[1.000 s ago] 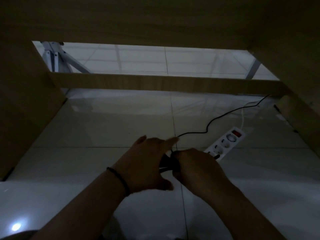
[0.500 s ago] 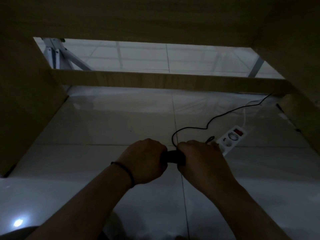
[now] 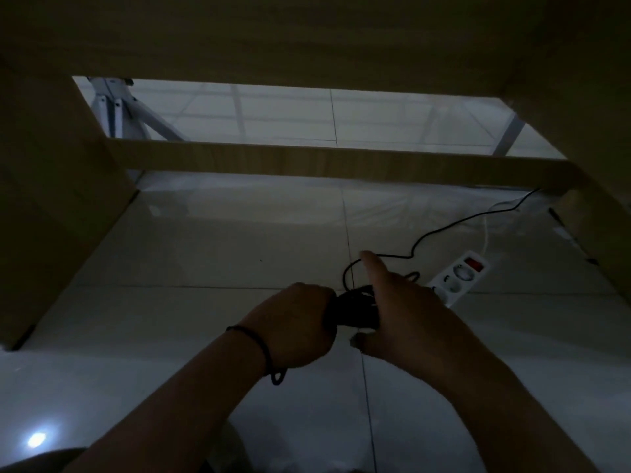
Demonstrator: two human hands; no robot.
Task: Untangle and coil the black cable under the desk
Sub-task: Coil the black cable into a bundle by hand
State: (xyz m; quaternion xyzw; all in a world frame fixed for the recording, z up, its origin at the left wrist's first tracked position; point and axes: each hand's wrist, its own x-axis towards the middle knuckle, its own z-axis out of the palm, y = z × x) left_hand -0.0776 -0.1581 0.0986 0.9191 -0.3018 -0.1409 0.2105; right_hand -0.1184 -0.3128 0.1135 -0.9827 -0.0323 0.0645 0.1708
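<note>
Two hands are working on a black cable bundle at the centre of the frame

The left hand is gripping the coiled part of the black cable with curled fingers; the right hand is lying against the bundle with the index finger stretched out, whether it is holding it I cannot tell. The loose end is running over the floor toward the upper right, past a white power strip

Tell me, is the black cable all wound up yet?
Only partly. The left hand grips a bundle of black cable, but a long loose stretch trails across the floor toward the desk's far right corner.
</note>
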